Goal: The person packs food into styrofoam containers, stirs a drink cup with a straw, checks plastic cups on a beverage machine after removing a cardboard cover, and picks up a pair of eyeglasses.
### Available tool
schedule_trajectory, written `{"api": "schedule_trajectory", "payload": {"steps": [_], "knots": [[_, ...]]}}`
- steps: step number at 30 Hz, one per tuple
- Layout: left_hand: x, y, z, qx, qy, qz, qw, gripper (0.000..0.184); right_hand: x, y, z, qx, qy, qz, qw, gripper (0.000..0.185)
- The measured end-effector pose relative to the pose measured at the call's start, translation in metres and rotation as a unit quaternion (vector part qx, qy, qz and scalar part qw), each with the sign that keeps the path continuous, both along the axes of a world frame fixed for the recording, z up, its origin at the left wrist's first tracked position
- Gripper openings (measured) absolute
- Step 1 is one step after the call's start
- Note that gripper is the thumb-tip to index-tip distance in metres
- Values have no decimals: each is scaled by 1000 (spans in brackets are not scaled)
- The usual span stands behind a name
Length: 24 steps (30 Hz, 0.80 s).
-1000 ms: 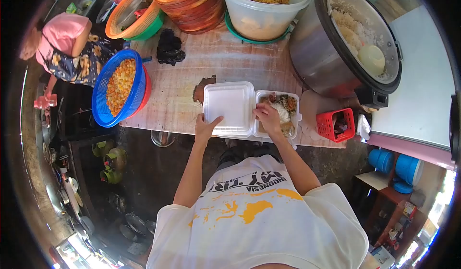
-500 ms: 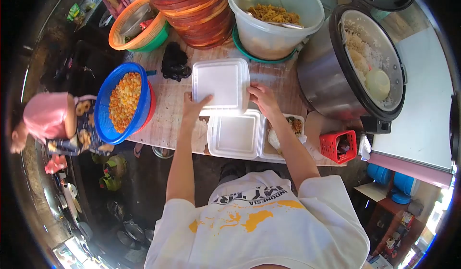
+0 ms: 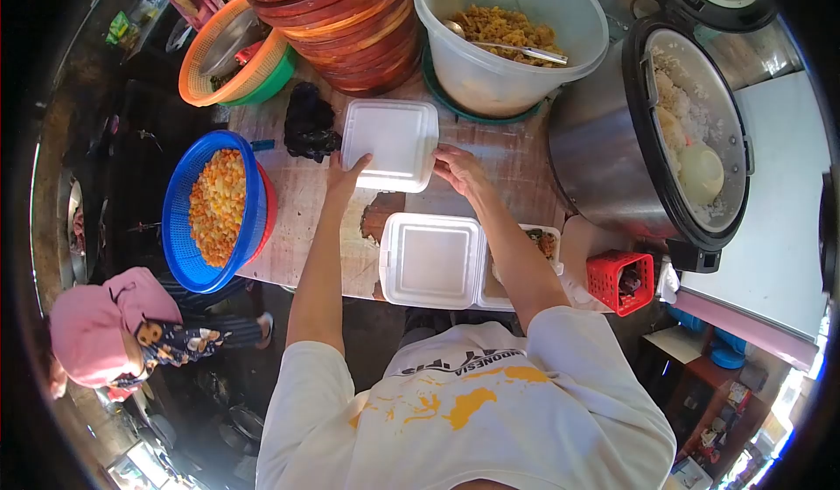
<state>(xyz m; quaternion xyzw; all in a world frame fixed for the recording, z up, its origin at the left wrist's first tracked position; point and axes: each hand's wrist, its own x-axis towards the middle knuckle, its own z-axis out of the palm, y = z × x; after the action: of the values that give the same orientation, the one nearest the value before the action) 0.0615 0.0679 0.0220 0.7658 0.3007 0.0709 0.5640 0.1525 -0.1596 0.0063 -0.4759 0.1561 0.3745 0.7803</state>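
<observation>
Closed box (image 3: 391, 131): A white lidded food box is framed between two hands, beyond the open box (image 3: 433, 258) at the wooden desk (image 3: 302, 227); whether its base is rested on the surface or held just above cannot be told.
Step in hand: The positioning of the closed box at arm's length is judged to be the work shown.
Next move: A level grip and an even release would seem to be called for, with the black plastic bag (image 3: 309, 122), just beside the box, left free of its base.
Left hand (image 3: 344, 179): The near left part of the box is gripped, the thumb laid over the lid; the other fingers are largely hidden.
Right hand (image 3: 462, 168): The fingers are loosely spread and brought to the right edge; whether that edge is pinched cannot be told.
Open box: Nearer the body, its lid is laid flat to the left, while its food (image 3: 544, 243) is partly hidden by the right forearm (image 3: 521, 258).
Around the desk: The hands are flanked by a blue basket (image 3: 178, 219) of diced food on the left and a rice cooker (image 3: 604, 131) on the right.
</observation>
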Motion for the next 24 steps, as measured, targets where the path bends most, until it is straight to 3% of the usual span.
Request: {"api": "schedule_trajectory", "payload": {"steps": [2,5,7,8,10,12,14,16,19,21,24], "knots": [[-2,-4,1,1,-13,19,1000,82,5,0,-2,5,-8,16,1000,27],[-11,-10,-10,39,10,63,997,79,6,-2,-3,-108,-69,87,988,27],[-28,-12,-20,113,52,118,985,77,4,-20,-2,-245,-268,115,925,27],[-41,-6,-36,56,107,113,986,70,1,-34,-2,-310,-358,126,871,27],[-81,-12,-51,86,101,82,988,58,-15,-83,25,-370,-412,98,827,27],[-124,-48,-17,-11,158,41,986,44,-43,-145,63,-467,-423,79,772,24],[-164,-76,-1,-72,153,12,986,32,-70,-205,58,-610,-429,67,662,24],[-190,-98,15,-101,147,-18,984,20,-95,-248,61,-665,-358,159,635,26],[-218,-119,4,-191,80,55,977,15,-124,-292,14,-560,-352,164,732,25],[-226,-119,4,-145,41,53,987,15,-141,-299,-11,-483,-382,117,779,23],[-232,-117,19,-98,16,71,993,15,-146,-284,-1,-500,-316,125,797,22]]}}
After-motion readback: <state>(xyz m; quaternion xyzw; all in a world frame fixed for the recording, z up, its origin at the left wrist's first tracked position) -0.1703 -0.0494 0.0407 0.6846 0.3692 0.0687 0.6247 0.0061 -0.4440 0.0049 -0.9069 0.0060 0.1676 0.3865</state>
